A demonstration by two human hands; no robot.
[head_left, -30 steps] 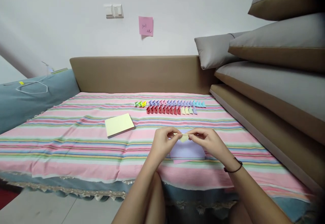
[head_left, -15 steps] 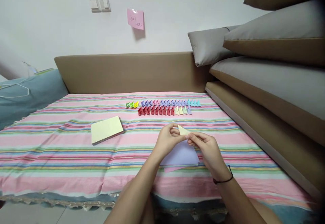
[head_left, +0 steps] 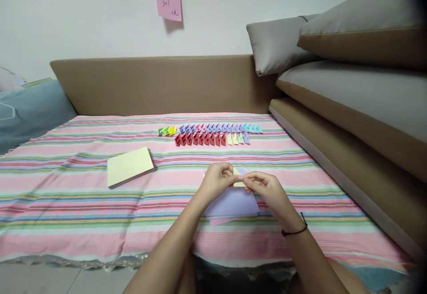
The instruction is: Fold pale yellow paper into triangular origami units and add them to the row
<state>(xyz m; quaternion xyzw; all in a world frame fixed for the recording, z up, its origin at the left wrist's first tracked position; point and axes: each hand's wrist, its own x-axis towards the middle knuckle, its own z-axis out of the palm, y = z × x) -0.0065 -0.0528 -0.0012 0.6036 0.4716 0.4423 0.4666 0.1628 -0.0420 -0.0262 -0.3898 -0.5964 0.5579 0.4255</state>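
A small folded piece of pale yellow paper (head_left: 237, 183) is pinched between my two hands. My left hand (head_left: 220, 179) grips its left side, thumb in front. On its right edge, the thumb and fingertips of my right hand (head_left: 265, 187) press together. Fingers hide part of the paper. Under my hands lies a stack of lavender paper sheets (head_left: 230, 204), with a pink sheet (head_left: 222, 221) sticking out at its front. Farther back stand two rows of small folded paper pieces, among them red ones (head_left: 200, 139), lavender ones (head_left: 218, 128) and yellow ones (head_left: 172, 130).
A pad of pale yellow paper (head_left: 130, 167) lies to the left on the striped cloth (head_left: 76, 205). Grey and brown cushions (head_left: 353, 85) are piled along the right side. Behind is a brown padded board (head_left: 160, 87), and a pink note (head_left: 168, 4) sticks to the wall.
The view has shifted slightly, so the scene sits a bit higher and left. The yellow paper has turned between my fingers; its raised pointed tip shows less now. Both hands keep hold of it.
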